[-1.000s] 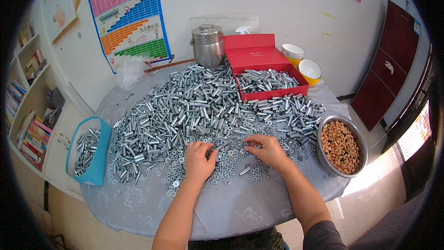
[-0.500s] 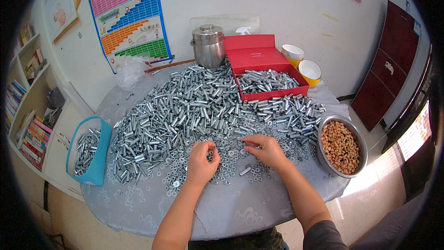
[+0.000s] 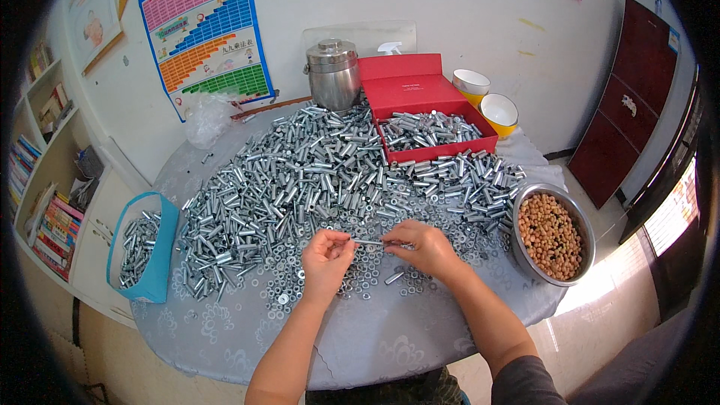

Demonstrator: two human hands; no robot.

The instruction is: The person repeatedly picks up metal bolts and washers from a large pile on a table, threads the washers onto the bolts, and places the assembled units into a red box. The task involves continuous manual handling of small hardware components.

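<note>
A slim silver metal rod (image 3: 367,241) spans the gap between my hands, lying nearly level above the loose washers. My left hand (image 3: 325,264) pinches its left end with thumb and forefinger. At the other end, the fingertips of my right hand (image 3: 424,247) are closed on it; whether a smaller part sits there is hidden. Below and around both hands lie many small washers and nuts (image 3: 281,279). Just beyond them spreads a large heap of silver metal sleeves (image 3: 300,172). One loose sleeve (image 3: 394,277) rests between my wrists.
An open red box (image 3: 442,151) of metal parts stands on the heap's far side. Left is a light-blue bin (image 3: 166,244) of thin parts. A steel bowl (image 3: 589,255) of round brown pieces sits right. Behind are a steel canister (image 3: 334,79), yellow-white bowls (image 3: 499,111) and a plastic bag (image 3: 206,121).
My hands were apart, with no rod visible between them. Now the rod stretches between their fingertips, and my right hand has shifted slightly left. The view has moved a little.
</note>
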